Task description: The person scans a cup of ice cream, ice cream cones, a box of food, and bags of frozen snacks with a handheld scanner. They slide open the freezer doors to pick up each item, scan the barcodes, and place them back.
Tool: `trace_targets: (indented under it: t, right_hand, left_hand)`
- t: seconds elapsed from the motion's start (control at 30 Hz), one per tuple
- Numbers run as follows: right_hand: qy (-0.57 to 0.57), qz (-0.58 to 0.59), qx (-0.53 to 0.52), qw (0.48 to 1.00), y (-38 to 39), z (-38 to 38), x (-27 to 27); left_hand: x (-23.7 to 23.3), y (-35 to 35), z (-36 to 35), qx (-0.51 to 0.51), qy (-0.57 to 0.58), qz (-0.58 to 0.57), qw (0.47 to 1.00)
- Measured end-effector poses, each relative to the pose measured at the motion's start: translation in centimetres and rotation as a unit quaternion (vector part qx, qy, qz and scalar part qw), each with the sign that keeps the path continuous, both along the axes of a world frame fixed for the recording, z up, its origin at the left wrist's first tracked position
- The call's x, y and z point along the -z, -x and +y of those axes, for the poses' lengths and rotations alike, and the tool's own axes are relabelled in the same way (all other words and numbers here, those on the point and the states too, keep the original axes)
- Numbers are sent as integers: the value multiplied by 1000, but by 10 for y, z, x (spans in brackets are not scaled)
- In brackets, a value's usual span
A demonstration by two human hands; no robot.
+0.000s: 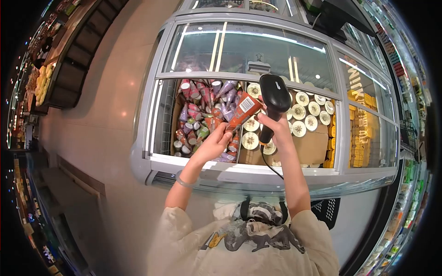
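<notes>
My left hand (216, 142) grips the lower end of a red-brown ice cream cone (243, 112), with a white barcode label turned up toward me. In my right hand (277, 129) is a black barcode scanner (276, 95), its head near the upper end of the cone; a cable runs down from its handle. Both hands are above the open part of a chest freezer (198, 164). Under the left hand lie many wrapped ice cream cones (193, 117) in pink, purple, red and green. Round ice cream cups (298, 129) with pale lids lie under and beside the right hand.
A sliding glass lid (248, 50) covers the freezer's far half. Yellow packages (357, 138) fill the right compartment. A black basket (326, 211) is on the floor at my right. Shelves of goods (405, 198) line the right side, and a produce stand (69, 64) stands at far left.
</notes>
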State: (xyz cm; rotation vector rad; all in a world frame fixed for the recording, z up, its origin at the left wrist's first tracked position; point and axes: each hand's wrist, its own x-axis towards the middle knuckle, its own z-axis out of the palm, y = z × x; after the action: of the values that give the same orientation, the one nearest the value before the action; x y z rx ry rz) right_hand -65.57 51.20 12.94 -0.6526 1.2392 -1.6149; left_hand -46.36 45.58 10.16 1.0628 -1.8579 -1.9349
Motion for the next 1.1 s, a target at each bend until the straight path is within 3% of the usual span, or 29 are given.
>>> trace_targets:
  t: [0.03, 0.13, 0.3, 0.4, 0.43, 0.53, 0.7, 0.8, 0.97, 1.1]
  right_hand:
    - [29, 5, 17, 999, 0, 3, -3]
    - [16, 1, -1, 1000, 4, 19, -15]
    - [27, 38, 7, 999, 5, 34, -25]
    - [44, 71, -4, 996, -10, 41, -30]
    - [51, 96, -1, 994, -9, 42, -25]
    - [35, 3, -19, 999, -7, 47, -25]
    - [-39, 38, -97, 994, 2, 68, -1]
    - [-61, 33, -173, 982, -10, 84, 10]
    - [-17, 151, -108, 983, -49, 81, 1]
    - [-32, 105, -134, 985, -47, 77, 10]
  left_hand:
    - [-7, 4, 8, 15, 55, 6, 998]
    - [-23, 10, 25, 48, 71, 9, 996]
    - [-51, 25, 35, 87, -42, 115, 989]
    - [-63, 35, 36, 17, -104, 169, 980]
    - [-66, 33, 33, 40, -124, 175, 976]
    - [-56, 29, 22, 71, -10, 150, 986]
    - [-38, 13, -14, 103, 138, 67, 983]
    - [-29, 5, -30, 87, 148, 40, 984]
    - [-30, 6, -35, 92, 151, 24, 984]
    - [-15, 5, -37, 78, 191, 45, 977]
